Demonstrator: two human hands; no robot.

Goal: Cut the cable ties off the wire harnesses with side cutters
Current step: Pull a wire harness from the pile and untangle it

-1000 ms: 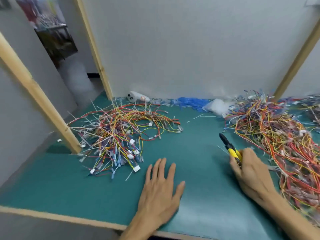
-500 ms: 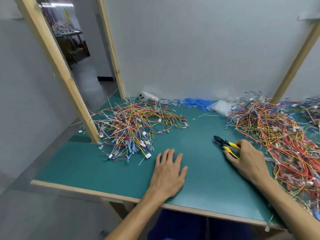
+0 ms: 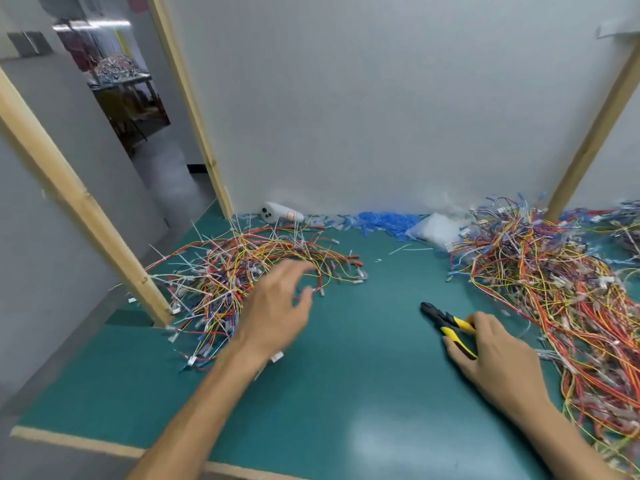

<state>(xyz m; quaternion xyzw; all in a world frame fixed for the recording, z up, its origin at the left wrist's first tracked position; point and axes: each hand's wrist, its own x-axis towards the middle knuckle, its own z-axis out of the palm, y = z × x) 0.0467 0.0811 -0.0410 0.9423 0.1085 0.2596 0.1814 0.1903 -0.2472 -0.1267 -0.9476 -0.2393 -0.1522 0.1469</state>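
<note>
Hands are well apart over the green desk (image 3: 346,403), so let's sweep across from the left. At the edge, a wooden post (image 3: 79,206) stands against the desk, and right beside it sprawls the left heap of wire harnesses (image 3: 214,282), red, yellow and blue, with white cable ties (image 3: 197,233) bristling out of it. Over that heap's near right side hangs the left hand (image 3: 277,313), palm down, fingers loose and spread, gripping nothing; it is blurred, and whether the fingertips touch the wires I cannot tell. Back by the wall lies a small white device (image 3: 280,213), then a strip of blue scraps (image 3: 384,221) and a clear plastic bag (image 3: 434,230). Moving right on bare desk, the side cutters (image 3: 446,323) lie low, black nose pointing back and left, and the right hand (image 3: 498,362) has its fingers curled round the yellow handles. Just beyond it, the right heap of wire harnesses (image 3: 554,289) spills along the desk's right side to the frame's edge.
</note>
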